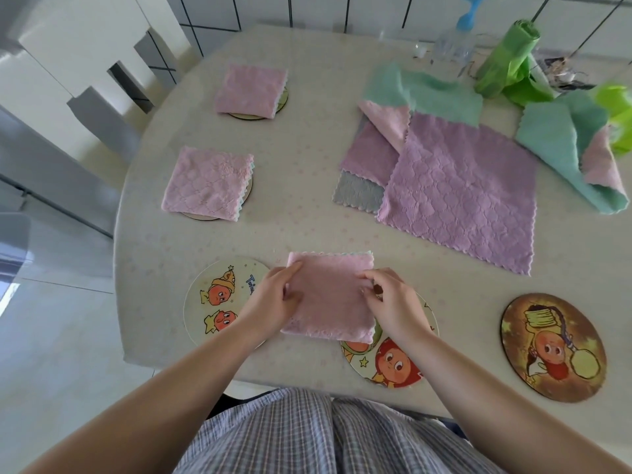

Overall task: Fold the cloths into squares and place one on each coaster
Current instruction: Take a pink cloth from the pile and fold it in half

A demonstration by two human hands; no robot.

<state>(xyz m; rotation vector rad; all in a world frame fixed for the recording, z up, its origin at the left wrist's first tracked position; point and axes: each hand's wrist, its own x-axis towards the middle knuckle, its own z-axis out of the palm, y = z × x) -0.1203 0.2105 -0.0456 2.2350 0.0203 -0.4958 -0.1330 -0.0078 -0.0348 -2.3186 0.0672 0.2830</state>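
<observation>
Pink folded cloth [330,299]; lilac quilted cloth [461,196]; teal cloths [424,92]; cartoon coasters [219,299]; green bags [506,63], prob. plastic.

This looks like a home, most likely a dining corner in or beside a kitchen. A rounded pale surface [307,213] with a faint flower print stands against a wall of white square tiles with dark grout [307,8]. A white wooden chair with a slatted back [78,59] is drawn up at its far left edge. At the back sit a clear plastic spray bottle with a blue trigger [456,39] and a roll of bright green plastic bags [506,59]. Round cartoon-printed coasters [552,347] and soft pink and mint dishcloths [458,200] lie about. The blurred grey shape at the far left may be an appliance.
</observation>
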